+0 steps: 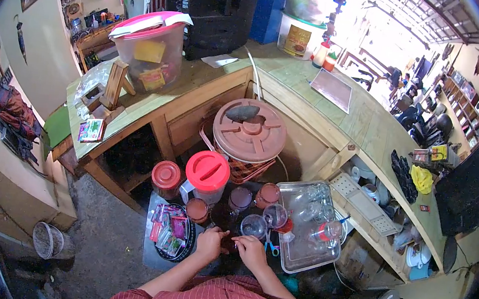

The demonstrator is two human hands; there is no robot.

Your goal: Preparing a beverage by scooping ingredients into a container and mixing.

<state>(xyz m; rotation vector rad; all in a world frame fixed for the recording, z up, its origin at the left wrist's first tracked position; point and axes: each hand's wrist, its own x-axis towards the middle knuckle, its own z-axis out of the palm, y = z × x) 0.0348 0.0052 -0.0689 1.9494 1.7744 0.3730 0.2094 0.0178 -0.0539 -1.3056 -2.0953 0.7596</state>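
Note:
Both hands are close together over a dark low tabletop, just in front of my body. My left hand (210, 243) is beside a black basket (192, 236) of colourful sachets (171, 229); its fingers are curled inward. My right hand (250, 250) has thumb and fingertips nearly together, perhaps around something too small to tell. Beyond them stand glass cups with brownish drink (197, 210), a lidded jar (166, 176), a pitcher with a red lid (207, 174) and an empty-looking glass cup (253, 226). Blue-handled scissors (272, 249) lie right of my right hand.
A clear tray (308, 265) with upturned glassware (315, 201) is at the right. Behind the table stands a large container with a brown lid (250, 133), a dark stone on top. A wooden counter (229, 76) curves around, bearing a pink-lidded tub (149, 52). A white bucket (48, 241) is on the floor.

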